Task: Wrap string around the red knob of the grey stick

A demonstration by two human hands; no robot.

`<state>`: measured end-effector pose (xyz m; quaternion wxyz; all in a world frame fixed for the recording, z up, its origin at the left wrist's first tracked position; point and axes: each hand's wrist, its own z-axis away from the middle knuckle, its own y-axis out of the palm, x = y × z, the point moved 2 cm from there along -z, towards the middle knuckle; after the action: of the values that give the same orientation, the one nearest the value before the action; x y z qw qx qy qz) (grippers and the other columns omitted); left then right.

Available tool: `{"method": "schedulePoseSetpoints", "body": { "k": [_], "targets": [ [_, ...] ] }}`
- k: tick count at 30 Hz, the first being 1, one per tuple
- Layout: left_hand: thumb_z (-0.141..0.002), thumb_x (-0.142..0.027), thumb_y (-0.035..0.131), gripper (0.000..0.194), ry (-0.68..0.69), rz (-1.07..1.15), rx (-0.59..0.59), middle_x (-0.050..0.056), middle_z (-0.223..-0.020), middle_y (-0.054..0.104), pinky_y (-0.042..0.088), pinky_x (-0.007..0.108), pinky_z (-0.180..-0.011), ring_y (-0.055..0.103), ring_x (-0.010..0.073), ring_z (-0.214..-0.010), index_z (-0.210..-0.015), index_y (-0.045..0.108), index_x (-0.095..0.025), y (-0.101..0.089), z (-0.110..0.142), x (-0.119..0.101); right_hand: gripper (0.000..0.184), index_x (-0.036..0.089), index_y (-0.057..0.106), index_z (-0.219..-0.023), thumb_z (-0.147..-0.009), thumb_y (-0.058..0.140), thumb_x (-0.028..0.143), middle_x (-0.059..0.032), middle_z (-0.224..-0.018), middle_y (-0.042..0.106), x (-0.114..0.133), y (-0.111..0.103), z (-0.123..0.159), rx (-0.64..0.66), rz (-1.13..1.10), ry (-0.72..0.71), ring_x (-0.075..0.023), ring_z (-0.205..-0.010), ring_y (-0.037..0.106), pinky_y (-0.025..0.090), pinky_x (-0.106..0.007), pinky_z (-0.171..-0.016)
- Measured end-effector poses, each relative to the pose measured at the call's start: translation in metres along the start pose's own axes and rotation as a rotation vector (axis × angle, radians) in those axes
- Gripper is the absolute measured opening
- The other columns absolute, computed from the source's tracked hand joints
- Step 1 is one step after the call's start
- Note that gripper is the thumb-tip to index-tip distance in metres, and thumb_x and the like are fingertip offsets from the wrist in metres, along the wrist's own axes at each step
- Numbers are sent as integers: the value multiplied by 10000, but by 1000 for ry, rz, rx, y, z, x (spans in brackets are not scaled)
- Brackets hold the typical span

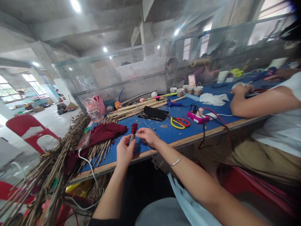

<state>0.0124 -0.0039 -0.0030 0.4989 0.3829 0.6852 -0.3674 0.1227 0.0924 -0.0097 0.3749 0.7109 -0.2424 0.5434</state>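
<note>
My left hand (124, 151) is closed around a short stick whose top is wrapped in dark red cloth (134, 129), held upright over the front edge of the blue table (183, 131). My right hand (147, 135) pinches a thin thread beside the wrapped stick, and the thread trails toward me. A silver bangle sits on my right wrist. A heap of dark red cloth (105, 131) lies just left of my hands.
Bundles of dry stalks (54, 169) spill off the table's left end. Yellow-and-red scissors (180, 122), a black pouch (154, 113), a pink power strip (198, 117) and bamboo sticks (138, 106) lie beyond. Another person's arm (258, 102) rests on the table at right. A red chair (28, 128) stands left.
</note>
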Motion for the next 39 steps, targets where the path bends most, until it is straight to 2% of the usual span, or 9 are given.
{"method": "schedulePoseSetpoints", "body": {
  "k": [8,12,14,17,21,26,31,35,39],
  "targets": [
    [-693,-404,704,450,-151,161,170,83,-853,698,503,236,-519,623,117,-556,-1020,558,-131,-4,-12,6,430,162,571,-960,-609,750,336,113,-427,426,3,0,-2,148,-40,135,-19,-303,180,63,-193,-332],
    [-725,-415,672,444,-186,142,201,144,-948,691,521,295,-561,647,157,-596,-1045,571,-124,-2,-10,5,389,146,565,-884,-615,747,360,94,-435,454,4,0,-1,150,-46,173,-13,-300,195,48,-202,-336],
    [-720,-362,694,506,-111,73,119,149,-1099,655,531,326,-674,672,192,-751,-1161,539,-168,0,-3,-2,388,145,560,-867,-606,749,362,109,-410,409,3,0,-1,144,-47,151,-13,-300,185,49,-203,-338],
    [-710,-231,702,570,169,-189,12,106,-1308,556,451,370,-927,586,254,-1103,-1256,542,-262,3,9,-14,392,148,556,-879,-608,744,361,131,-385,340,2,1,-1,151,-47,125,-16,-303,158,54,-201,-341],
    [-764,-183,615,453,291,-351,-41,115,-1156,657,436,391,-945,609,275,-1062,-1214,622,-243,4,12,-13,379,154,541,-872,-619,737,359,136,-386,326,2,2,0,154,-43,102,-21,-313,152,65,-196,-337],
    [-711,-239,689,430,194,-195,-81,64,-953,728,497,326,-809,664,218,-823,-1141,674,-231,-3,4,-3,382,149,564,-934,-655,721,358,135,-397,308,2,3,1,193,-62,82,-25,-319,154,80,-196,-340],
    [-663,-289,728,594,-97,151,126,-7,-693,667,460,214,-482,556,101,-491,-1227,592,-162,-2,-4,1,487,144,576,-1060,-660,731,375,107,-466,433,3,4,2,200,-62,86,-19,-322,213,85,-202,-338],
    [-602,-340,769,671,-231,333,227,46,-806,696,474,213,-490,569,85,-498,-1199,553,-124,-2,-11,3,449,136,587,-937,-606,774,374,70,-538,549,1,4,-1,134,-51,57,-7,-327,257,96,-201,-342],
    [-632,-379,748,530,-226,270,209,96,-869,704,476,230,-502,609,115,-531,-1073,601,-124,-1,-10,1,418,138,558,-794,-547,807,366,69,-522,545,-1,3,-4,30,-63,43,-11,-338,302,115,-195,-348]
  ]
}}
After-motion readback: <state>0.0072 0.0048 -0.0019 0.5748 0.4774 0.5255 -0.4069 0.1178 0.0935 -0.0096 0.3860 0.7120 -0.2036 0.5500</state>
